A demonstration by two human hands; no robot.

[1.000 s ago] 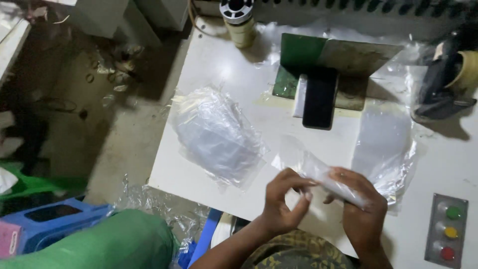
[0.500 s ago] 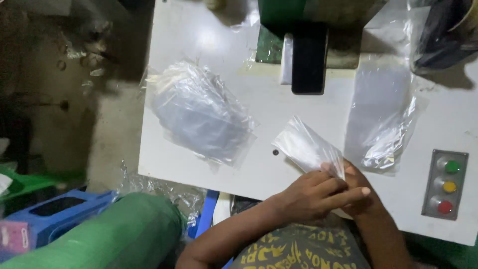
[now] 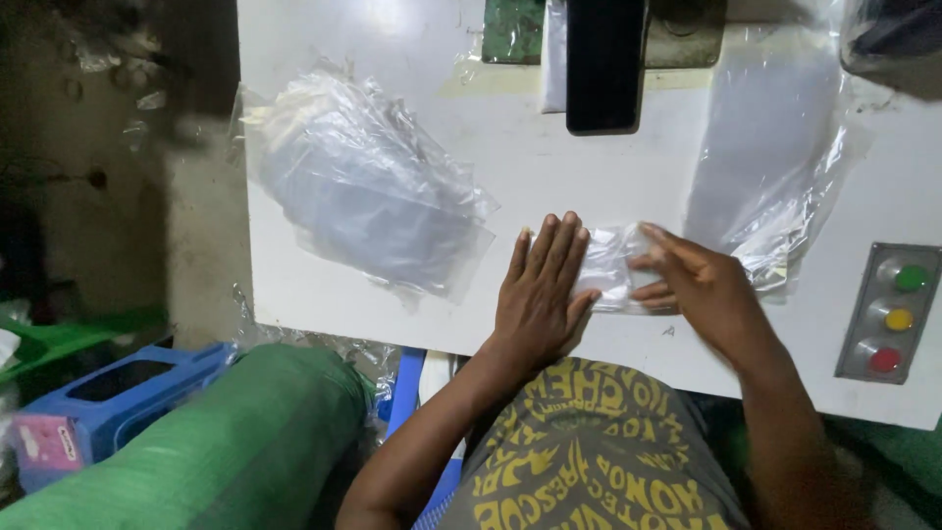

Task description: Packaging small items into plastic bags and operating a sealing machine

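Clear plastic bag [image 3: 608, 270], apparently empty, lies pressed under both hands' flat, spread fingers [image 3: 549, 250] on white table [image 3: 392, 39].

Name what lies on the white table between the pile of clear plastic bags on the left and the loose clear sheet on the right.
In the head view, the left hand and right hand lie there, pressing a small clear bag flat.

Left hand [image 3: 542, 294] flat, palm down, fingers spread forward. Right hand [image 3: 699, 287] flat, fingertips pointing left.
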